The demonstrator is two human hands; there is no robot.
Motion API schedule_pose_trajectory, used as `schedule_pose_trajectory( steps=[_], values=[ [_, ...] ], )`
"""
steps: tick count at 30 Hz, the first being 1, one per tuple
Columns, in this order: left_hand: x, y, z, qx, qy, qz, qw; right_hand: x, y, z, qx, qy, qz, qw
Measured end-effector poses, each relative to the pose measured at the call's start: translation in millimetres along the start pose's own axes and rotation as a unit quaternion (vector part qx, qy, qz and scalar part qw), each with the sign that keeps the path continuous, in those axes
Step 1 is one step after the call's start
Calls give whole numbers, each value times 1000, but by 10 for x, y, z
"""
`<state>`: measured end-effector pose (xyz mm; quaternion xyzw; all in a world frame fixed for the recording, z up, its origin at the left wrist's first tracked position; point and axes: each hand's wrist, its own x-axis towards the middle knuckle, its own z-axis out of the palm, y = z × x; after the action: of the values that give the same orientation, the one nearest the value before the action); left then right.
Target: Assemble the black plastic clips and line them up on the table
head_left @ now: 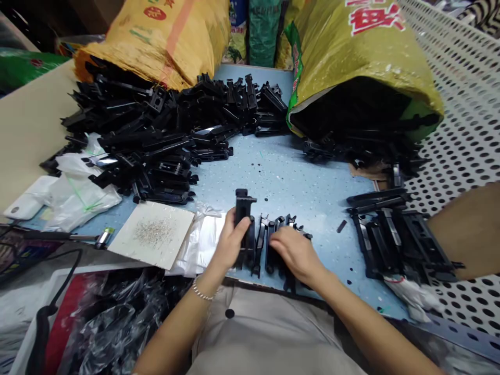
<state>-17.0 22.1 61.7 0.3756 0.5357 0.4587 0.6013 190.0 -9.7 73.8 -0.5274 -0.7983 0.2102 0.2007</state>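
My left hand (231,242) is closed around a long black plastic part (242,205) that stands up from the near edge of the blue table (297,179). My right hand (296,252) lies over a short row of similar black parts (269,237) lined up side by side just in front of me; its fingers curl down onto them, and I cannot see whether it grips one. A silver bracelet sits on my left wrist.
A big heap of black parts (156,135) spills from a yellow sack (164,36) at back left. Another yellow sack (359,62) lies at back right. Stacked black parts (398,234) sit to the right, a white card (152,234) and plastic bags to the left. Another person's arm (469,229) is at right.
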Motion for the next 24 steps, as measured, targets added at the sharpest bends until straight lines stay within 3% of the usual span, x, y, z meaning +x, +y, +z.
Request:
schedule_pose_trajectory(
  steps=[3, 5, 7, 10, 14, 16, 17, 19, 22, 23, 24],
  values=[
    [-86, -49, -303, 67, -25, -45, 996, -417, 205, -177, -71, -10, 242, 968],
    [-117, -117, -362, 89, -30, -60, 994, -597, 335, -166, -86, -60, 321, 941],
    [-111, -209, -288, 95, -34, -53, 994, -617, 463, -73, -76, -90, 324, 939],
    [-30, -327, -80, 56, -35, -67, 996, -394, 676, 24, -80, -74, 299, 948],
    [69, -282, 0, -58, 2, -119, 991, -27, 819, -124, -112, -49, 270, 955],
    [19, -171, -70, -119, -17, -146, 982, 63, 685, -236, -133, 0, 223, 966],
    [-42, -107, -115, -141, -53, -166, 975, 80, 561, -278, -131, 26, 172, 976],
    [-213, 8, -202, -151, -175, -226, 946, 70, 250, -317, -101, 33, 16, 994],
    [-467, 93, -304, -92, -359, -316, 874, 2, -142, -270, -41, -90, -226, 969],
    [-517, 90, -335, -67, -383, -329, 861, -23, -205, -235, -29, -130, -262, 956],
    [-543, 71, -367, -40, -375, -322, 868, -44, -227, -195, -17, -158, -269, 950]
  ],
)
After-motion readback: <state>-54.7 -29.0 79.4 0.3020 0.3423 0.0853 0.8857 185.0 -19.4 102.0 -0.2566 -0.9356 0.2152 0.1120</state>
